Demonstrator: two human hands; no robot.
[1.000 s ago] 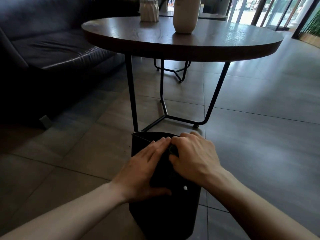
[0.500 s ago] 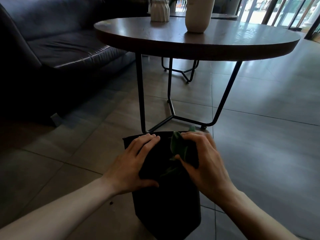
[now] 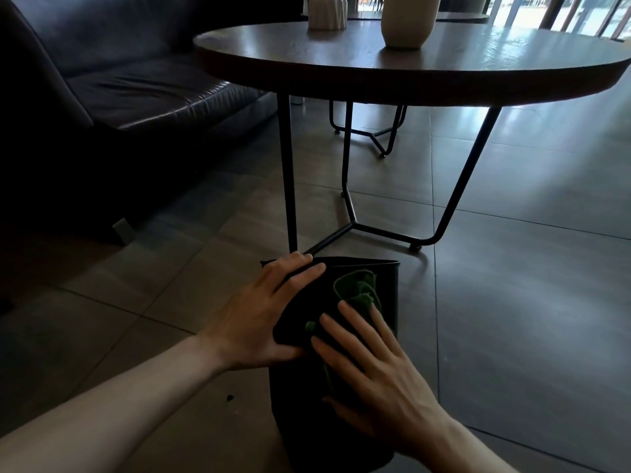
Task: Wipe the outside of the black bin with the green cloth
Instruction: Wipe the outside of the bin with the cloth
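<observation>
Since half a second ago, the right hand [image 3: 379,380] has slid down the near side of the tilted black plastic bin [image 3: 387,295], fingers now spread flat, pressing the crumpled green cloth [image 3: 356,290] against the wall; the cloth's bunched top pokes out beyond the fingertips, below the rim. Meanwhile the left hand [image 3: 263,315] has shifted up, its fingers hooked over the rim's left corner and thumb on the side, steadying the bin on the grey tiled floor [image 3: 512,302] beside the round wooden table [image 3: 409,70]. Wiping seems under way on this face. Next, I judge, the flat palm should drag the cloth along the wall, then the bin must be turned to reach other faces.
</observation>
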